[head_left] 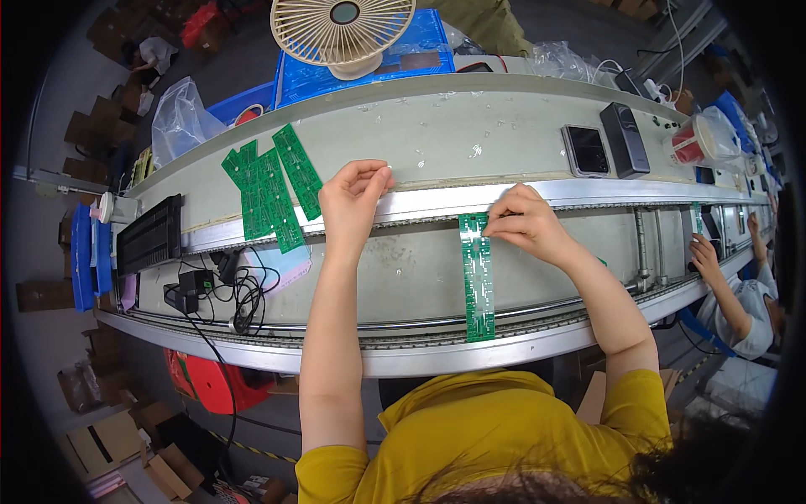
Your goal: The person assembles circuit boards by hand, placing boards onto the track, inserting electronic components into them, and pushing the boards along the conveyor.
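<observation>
A long green circuit board [478, 286] spans the two metal rails of the line in front of me. My right hand [527, 225] is at the board's far end, its thumb and forefinger pinched together at the surface; whatever they hold is too small to make out. Further left, my left hand [357, 200] hovers by the far rail with its fingertips pinched, and a tiny pale bit shows at the tips. Several loose green boards [267, 195] lie overlapping to the left of that hand. Small clear pieces [476, 151] are scattered on the grey shelf beyond the rail.
A fan [344, 34] stands on a blue crate [420, 50] at the back. On the shelf to the right are a phone [585, 151], a dark box [625, 141] and a tub [701, 139]. Black cables [248, 290] lie between the rails. A co-worker [739, 307] sits at right.
</observation>
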`<state>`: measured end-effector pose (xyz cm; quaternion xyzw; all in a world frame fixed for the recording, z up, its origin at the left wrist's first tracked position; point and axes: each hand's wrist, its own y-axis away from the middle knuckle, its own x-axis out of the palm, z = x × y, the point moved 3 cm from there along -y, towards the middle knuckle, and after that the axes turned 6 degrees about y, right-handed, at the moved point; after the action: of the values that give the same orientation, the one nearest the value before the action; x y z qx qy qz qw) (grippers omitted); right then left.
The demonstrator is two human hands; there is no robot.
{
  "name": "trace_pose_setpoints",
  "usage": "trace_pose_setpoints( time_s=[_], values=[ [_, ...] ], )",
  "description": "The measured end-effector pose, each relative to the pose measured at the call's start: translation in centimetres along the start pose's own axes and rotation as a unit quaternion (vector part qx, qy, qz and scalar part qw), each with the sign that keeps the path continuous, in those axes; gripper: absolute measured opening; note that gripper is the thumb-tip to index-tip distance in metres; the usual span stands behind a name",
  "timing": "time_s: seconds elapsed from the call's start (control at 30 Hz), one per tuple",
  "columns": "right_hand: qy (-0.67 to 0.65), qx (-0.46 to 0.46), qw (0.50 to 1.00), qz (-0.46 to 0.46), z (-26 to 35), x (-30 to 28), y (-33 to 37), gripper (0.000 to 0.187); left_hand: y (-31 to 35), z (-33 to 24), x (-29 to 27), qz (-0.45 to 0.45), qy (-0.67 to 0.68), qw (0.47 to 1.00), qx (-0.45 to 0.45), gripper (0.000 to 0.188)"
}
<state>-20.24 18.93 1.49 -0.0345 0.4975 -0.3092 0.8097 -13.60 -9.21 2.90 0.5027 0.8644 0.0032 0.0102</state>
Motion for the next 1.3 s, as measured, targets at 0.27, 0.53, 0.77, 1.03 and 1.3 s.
trace_pose_setpoints(
  time_s=[0.27,0.53,0.77,1.03,1.3],
  values=[
    [0.112,-0.052,0.992,-0.013,1.2,-0.3,-0.3,0.014,0.2,-0.4,0.4,0.015,0.077,0.996,-0.029,0.014],
    [0.094,-0.045,0.993,-0.053,1.1,-1.2,0.2,0.012,1.7,-1.5,2.1,0.093,0.106,0.989,-0.044,0.012],
    [0.108,0.29,0.943,-0.123,-1.7,-3.5,-0.4,0.01,3.9,-0.9,3.7,0.211,0.043,0.976,-0.028,0.011],
    [0.17,0.298,0.932,-0.114,-3.9,-2.2,-1.4,0.007,4.4,0.9,5.2,0.277,-0.255,0.879,0.292,0.011],
    [0.148,0.245,0.946,-0.15,-3.5,-2.2,-1.0,0.009,4.2,2.2,5.7,0.286,-0.276,0.848,0.351,0.011]
  ],
)
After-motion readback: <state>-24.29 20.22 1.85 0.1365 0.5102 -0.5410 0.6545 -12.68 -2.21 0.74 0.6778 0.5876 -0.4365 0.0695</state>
